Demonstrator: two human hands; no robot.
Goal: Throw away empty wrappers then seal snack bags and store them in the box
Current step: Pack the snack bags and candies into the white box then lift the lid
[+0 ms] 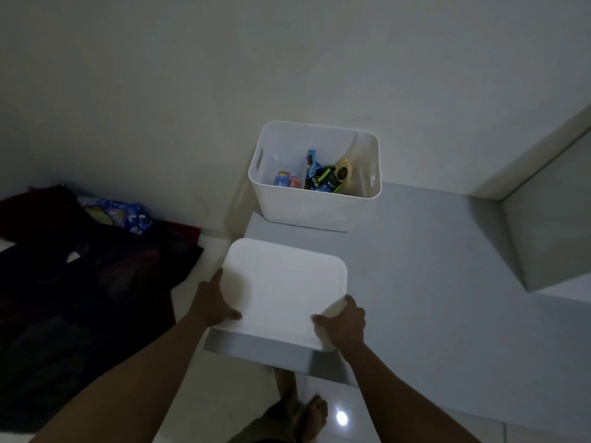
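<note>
My left grip (212,303) and right grip (343,321) both clamp the white lid (284,282) by its near corners over the near end of the grey surface (415,266); open box (307,209) holding snack bags (319,177) sits far, by the wall (192,91).

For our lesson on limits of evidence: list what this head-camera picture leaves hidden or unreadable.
1. Head view: snack bags, lower parts hidden behind the near wall of the white box; print too small.
2. Some fingertips of the left hand and right hand: hidden beneath the white lid.
3. The blue packet on the dark cloth: too dim to tell whether empty.
</note>
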